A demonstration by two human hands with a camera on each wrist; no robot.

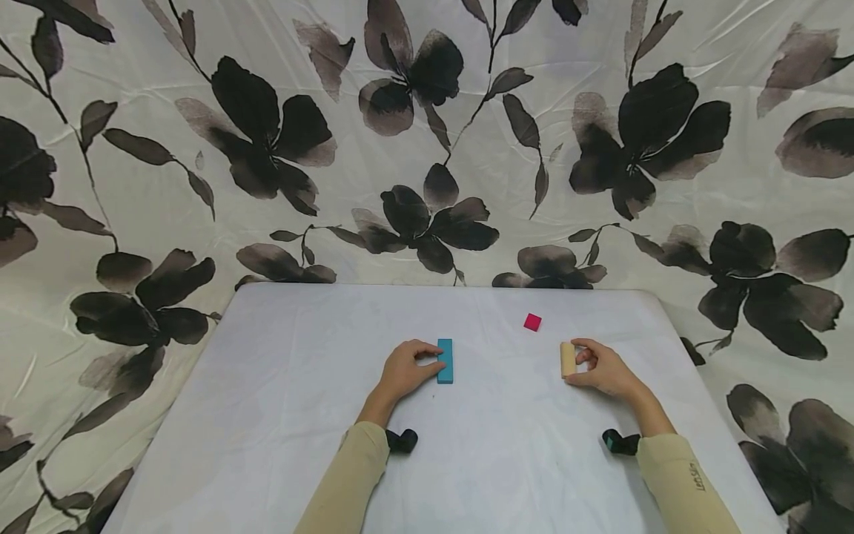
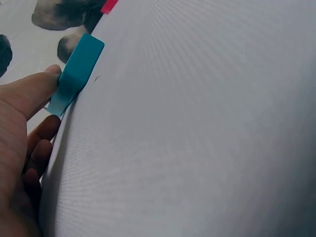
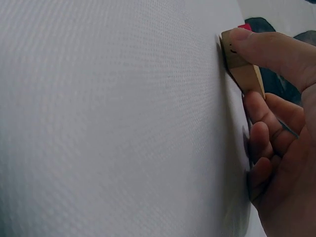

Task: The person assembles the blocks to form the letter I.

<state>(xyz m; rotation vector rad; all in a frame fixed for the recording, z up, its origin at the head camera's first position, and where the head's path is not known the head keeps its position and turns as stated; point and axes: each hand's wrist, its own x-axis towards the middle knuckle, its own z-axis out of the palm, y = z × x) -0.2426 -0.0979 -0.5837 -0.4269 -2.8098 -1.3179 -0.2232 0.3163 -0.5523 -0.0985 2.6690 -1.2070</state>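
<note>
White cloth: covers the table; up close it has a fine woven feel, like tiny threads in rows. A small dark mark sits near the blue block, at its 7 o'clock.
Flower cloth: pale, with big black and brownish flowers and leaves; it has thin creases. It shows past the table's 12 o'clock edge and along the sides.
Blue block: long and thin, with flat smooth sides and softly rounded corners. It is greenish blue all over and lies on the white cloth, its long way running from 12 to 6 o'clock.
Wood block: pale yellow-brown, short and chunky, with flat faces. It is on the table at the blue block's 3 o'clock, well apart. Its near end has little dark marks — partly under the thumb.
Red piece: small, bright and four-sided, turned a bit crooked. It lies at the wood block's 10 to 11 o'clock.
Left hand: at the blue block's 9 o'clock, pinching it with thumb and finger.
Right hand: at the wood block's 3 o'clock, gripping it by its two ends — thumb at 6, finger at 12.
Sleeves: plain, pale yellow-green; the right one has dark letters.
</note>
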